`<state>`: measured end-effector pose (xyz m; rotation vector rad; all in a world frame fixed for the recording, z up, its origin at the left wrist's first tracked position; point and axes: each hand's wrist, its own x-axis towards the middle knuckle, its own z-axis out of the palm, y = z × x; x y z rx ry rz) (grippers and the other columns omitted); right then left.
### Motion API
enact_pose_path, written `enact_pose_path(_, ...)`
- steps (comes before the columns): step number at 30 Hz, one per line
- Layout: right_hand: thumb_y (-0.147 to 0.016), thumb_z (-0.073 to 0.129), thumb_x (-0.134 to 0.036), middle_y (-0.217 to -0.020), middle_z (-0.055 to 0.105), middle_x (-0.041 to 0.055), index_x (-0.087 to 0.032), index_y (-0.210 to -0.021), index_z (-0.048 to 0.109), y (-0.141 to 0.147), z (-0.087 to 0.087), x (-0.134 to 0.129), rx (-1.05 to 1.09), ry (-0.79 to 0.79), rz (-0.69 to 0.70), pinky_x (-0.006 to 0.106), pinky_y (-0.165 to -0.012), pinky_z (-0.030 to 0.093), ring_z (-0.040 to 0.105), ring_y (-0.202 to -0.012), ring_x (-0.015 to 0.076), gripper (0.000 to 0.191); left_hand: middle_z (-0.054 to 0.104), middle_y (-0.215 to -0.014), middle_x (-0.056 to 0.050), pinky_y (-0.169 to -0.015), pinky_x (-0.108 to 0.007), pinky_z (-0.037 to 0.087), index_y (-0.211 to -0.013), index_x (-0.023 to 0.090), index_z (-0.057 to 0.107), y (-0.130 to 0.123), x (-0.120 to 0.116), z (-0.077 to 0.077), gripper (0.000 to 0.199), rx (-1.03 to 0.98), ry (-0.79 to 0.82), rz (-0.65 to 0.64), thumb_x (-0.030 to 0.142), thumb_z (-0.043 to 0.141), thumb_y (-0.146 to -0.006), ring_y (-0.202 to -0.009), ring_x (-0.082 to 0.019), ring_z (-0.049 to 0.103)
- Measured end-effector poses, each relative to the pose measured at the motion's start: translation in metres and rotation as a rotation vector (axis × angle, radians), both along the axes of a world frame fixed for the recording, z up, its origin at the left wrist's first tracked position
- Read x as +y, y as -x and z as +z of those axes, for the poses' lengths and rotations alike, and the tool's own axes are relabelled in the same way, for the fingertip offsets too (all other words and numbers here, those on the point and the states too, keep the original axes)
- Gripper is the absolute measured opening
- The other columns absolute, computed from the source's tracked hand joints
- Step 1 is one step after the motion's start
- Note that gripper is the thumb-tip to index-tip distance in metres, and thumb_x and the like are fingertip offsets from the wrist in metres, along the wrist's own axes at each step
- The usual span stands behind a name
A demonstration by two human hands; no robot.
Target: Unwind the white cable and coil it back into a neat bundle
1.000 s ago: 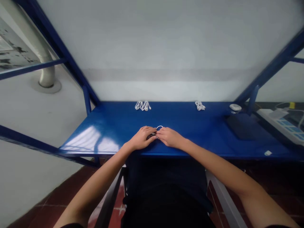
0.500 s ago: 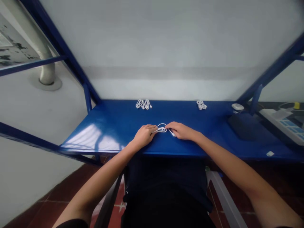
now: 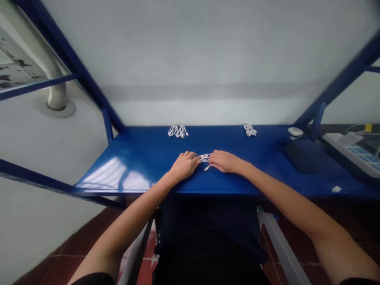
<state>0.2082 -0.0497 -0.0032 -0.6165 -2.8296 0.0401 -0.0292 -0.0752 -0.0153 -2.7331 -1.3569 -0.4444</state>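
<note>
Loose plug end (image 3: pixel 207 168) — shifted leftward, now between the hands. White cable (image 3: pixel 204 158): looped, near the front edge of the counter (image 3: pixel 142 146). Left hand (image 3: pixel 184 165), right hand (image 3: pixel 225 161): each grip pinching one end — loops now gathered from both sides.

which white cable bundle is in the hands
The bundle gripped between the left hand and right hand; the back-left cables and back-right cables lie untouched near the far edge of the blue table.
</note>
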Motion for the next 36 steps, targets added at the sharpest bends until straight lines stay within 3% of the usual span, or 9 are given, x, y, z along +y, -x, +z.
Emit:
enact_pose_path(5,-0.097,0.041,-0.023,-0.091,0.062,0.0089,-0.018,-0.092,0.059,-0.014,-0.007,0.008,0.237,0.147,-0.149,0.032,-0.077,0.044,0.054,-0.084,0.0201,0.019,0.064,-0.115,-0.008,-0.083,-0.036,0.041,-0.119,0.025,0.067,-0.001,0.0,-0.001,0.038,-0.024,0.032,0.009,0.037,0.036,-0.1,-0.099,-0.022,0.053)
enact_pose_path(8,-0.096,0.042,-0.023,-0.088,0.062,0.0074,-0.019,-0.09,0.057,-0.014,-0.002,0.016,0.404,0.166,-0.303,0.032,-0.075,0.044,0.056,-0.082,0.0197,0.017,0.064,-0.111,-0.008,-0.084,-0.036,0.043,-0.114,0.024,0.07,-0.002,0.004,-0.003,0.036,-0.099,0.053,0.017,0.037,0.04,-0.098,-0.096,-0.022,0.054)
enact_pose_path(10,-0.095,0.044,-0.022,-0.086,0.062,0.0067,-0.019,-0.089,0.058,-0.004,0.003,0.018,0.448,0.148,-0.326,0.032,-0.075,0.044,0.056,-0.081,0.0195,0.015,0.065,-0.107,-0.007,-0.085,-0.036,0.044,-0.11,0.024,0.073,-0.002,0.008,-0.006,0.033,-0.162,0.063,0.012,0.036,0.044,-0.097,-0.094,-0.021,0.055)
enact_pose_path(14,-0.092,0.051,-0.021,-0.087,0.065,0.0076,-0.018,-0.088,0.063,0.031,0.009,0.013,0.352,0.107,-0.261,0.032,-0.077,0.044,0.056,-0.086,0.0202,0.013,0.07,-0.099,-0.006,-0.084,-0.033,0.046,-0.098,0.023,0.076,0.0,0.014,-0.007,0.024,-0.279,0.118,0.001,0.03,0.054,-0.093,-0.09,-0.02,0.059)
enact_pose_path(19,-0.091,0.054,-0.019,-0.091,0.068,0.0086,-0.018,-0.091,0.068,0.056,-0.004,0.005,0.256,0.163,-0.284,0.031,-0.077,0.045,0.057,-0.088,0.0198,0.014,0.072,-0.088,-0.006,-0.078,-0.031,0.048,-0.088,0.022,0.076,0.003,0.004,-0.006,0.014,-0.402,0.165,0.146,0.028,0.063,-0.086,-0.084,-0.02,0.064)
enact_pose_path(22,-0.091,0.055,-0.019,-0.091,0.068,0.0089,-0.018,-0.091,0.069,0.056,-0.011,0.003,0.258,0.161,-0.279,0.032,-0.077,0.045,0.057,-0.088,0.0203,0.015,0.071,-0.09,-0.006,-0.079,-0.031,0.049,-0.087,0.02,0.071,0.004,-0.004,-0.008,0.011,-0.482,0.154,0.197,0.029,0.068,-0.082,-0.085,-0.02,0.065)
enact_pose_path(27,-0.092,0.053,-0.02,-0.093,0.065,0.0112,-0.016,-0.091,0.071,0.055,-0.013,-0.001,0.194,0.078,-0.263,0.036,-0.081,0.044,0.054,-0.088,0.0218,0.019,0.066,-0.098,-0.005,-0.077,-0.031,0.05,-0.106,0.02,0.057,0.004,-0.008,-0.012,0.035,-0.56,0.147,0.263,0.028,0.073,-0.076,-0.087,-0.019,0.062)
enact_pose_path(31,-0.094,0.049,-0.025,-0.112,0.06,0.0146,-0.015,-0.101,0.068,0.052,-0.012,-0.005,0.19,0.025,-0.256,0.04,-0.088,0.043,0.05,-0.105,0.026,0.022,0.065,-0.099,-0.006,-0.086,-0.035,0.047,-0.098,0.019,0.06,0.005,-0.006,-0.01,0.019,-0.455,0.114,0.172,0.027,0.068,-0.082,-0.094,-0.021,0.058)
enact_pose_path(36,-0.095,0.049,-0.033,-0.11,0.06,0.0158,-0.013,-0.126,0.056,0.042,-0.007,-0.005,0.04,0.043,-0.209,0.04,-0.084,0.045,0.054,-0.097,0.0265,0.038,0.065,-0.093,-0.005,-0.083,-0.035,0.046,-0.093,0.02,0.062,0.006,-0.004,-0.007,0.011,-0.408,0.121,0.158,0.027,0.065,-0.085,-0.089,-0.021,0.056)
